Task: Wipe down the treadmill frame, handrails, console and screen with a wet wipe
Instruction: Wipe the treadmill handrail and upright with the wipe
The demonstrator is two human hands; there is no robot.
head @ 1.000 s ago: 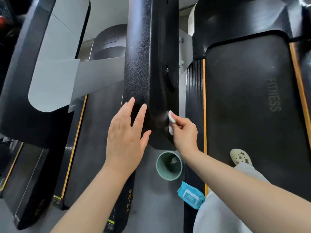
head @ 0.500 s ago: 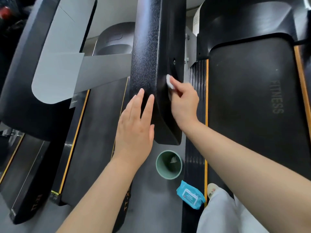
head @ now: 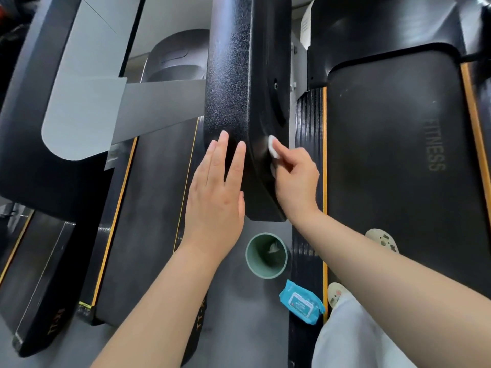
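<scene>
A wide black treadmill handrail (head: pixel 233 75) runs down the middle of the head view and ends just above the floor. My right hand (head: pixel 295 179) pinches a folded white wet wipe (head: pixel 273 150) and presses it against the handrail's smooth right side. My left hand (head: pixel 216 192) lies flat with straight fingers on the handrail's textured left face, near its lower end. The treadmill belt (head: pixel 393 144) marked FITNESS lies to the right.
A green bin (head: pixel 266 254) holding a used wipe stands on the floor below the handrail. A blue wet wipe pack (head: pixel 301 301) lies beside it on the treadmill's side rail. A neighbouring treadmill (head: pixel 79 88) fills the left. My shoes (head: pixel 382 240) rest on the belt.
My right hand slid the wipe up the handrail's right side, then back down to near its lower end. My left hand stayed flat on the left face.
</scene>
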